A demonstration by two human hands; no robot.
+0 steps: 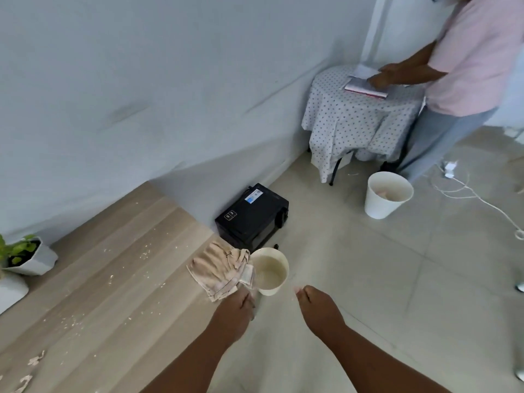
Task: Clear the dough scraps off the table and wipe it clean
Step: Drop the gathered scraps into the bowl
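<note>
My left hand (236,307) grips one corner of a beige cloth (219,269), fingers curled shut around the bunched fabric; the rest of the cloth fans out over the edge of the wooden table (119,279). My right hand (314,304) hangs free over the floor with the fingers drawn loosely together, the thumb against them — it holds nothing that I can make out, though a pale speck shows at the fingertips. Just past my left hand, touching the cloth's edge, is a small white bucket (270,270), pale and cloudy inside; I cannot tell whether my left hand also holds its rim or whether it stands on the floor.

Dough scraps (147,253) lie scattered as light flecks along the tabletop, with larger bits (35,360) near the bottom left corner, partly cut off by the frame. At the left edge stands a potted plant (24,255), half out of view.

Beyond the table end a black box-like appliance (253,215) sits on the tiled floor against the wall. Farther off is a bigger white bin (387,195) — its contents are too blurred to name. Another person (465,61), head cut off, leans over a small table draped in a dotted cloth (354,120), hands on a book-like thing (365,87).
</note>
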